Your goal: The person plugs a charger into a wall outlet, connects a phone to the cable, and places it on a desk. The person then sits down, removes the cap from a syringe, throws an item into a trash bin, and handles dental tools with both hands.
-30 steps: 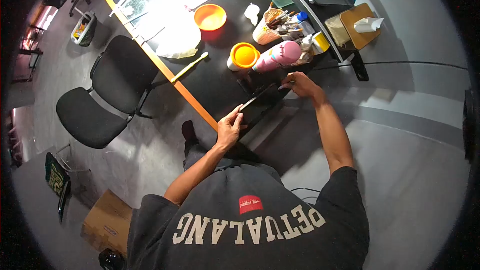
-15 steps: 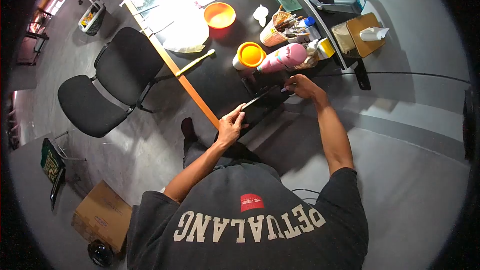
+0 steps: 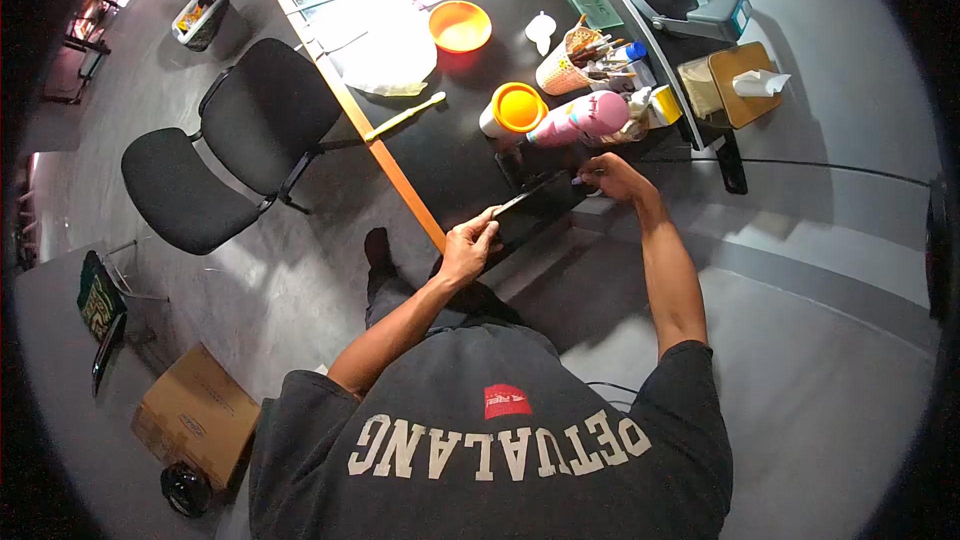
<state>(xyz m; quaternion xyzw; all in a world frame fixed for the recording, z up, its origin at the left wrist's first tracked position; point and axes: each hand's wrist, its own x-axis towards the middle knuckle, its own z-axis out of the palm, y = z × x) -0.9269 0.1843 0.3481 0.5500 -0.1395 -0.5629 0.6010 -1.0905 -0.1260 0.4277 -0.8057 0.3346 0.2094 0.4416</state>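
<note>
My left hand (image 3: 468, 248), at the table's near edge, is closed on the near end of a thin, dark flat object (image 3: 540, 196) with a pale edge. I cannot make out its kind against the black tabletop. At its far end, my right hand (image 3: 615, 177) has its fingers pinched together. A small pale purple thing (image 3: 578, 180) shows at those fingertips, too small to name. Just beyond the right hand lies a pink bottle (image 3: 585, 118), next to a white tub with an orange lid (image 3: 518, 108).
A basket of brushes (image 3: 566, 65), an orange bowl (image 3: 460, 27) and a yellow toothbrush-like stick (image 3: 405, 116) are on the black table (image 3: 420, 165). A tissue box (image 3: 745, 85) and a grey head visor (image 3: 685, 0) stand right. A black chair (image 3: 265, 120) is at left.
The whole view has shifted slightly, so the table things appear a little farther right. Both hands keep nearly the same places, and the flat object's dark face shows more.
</note>
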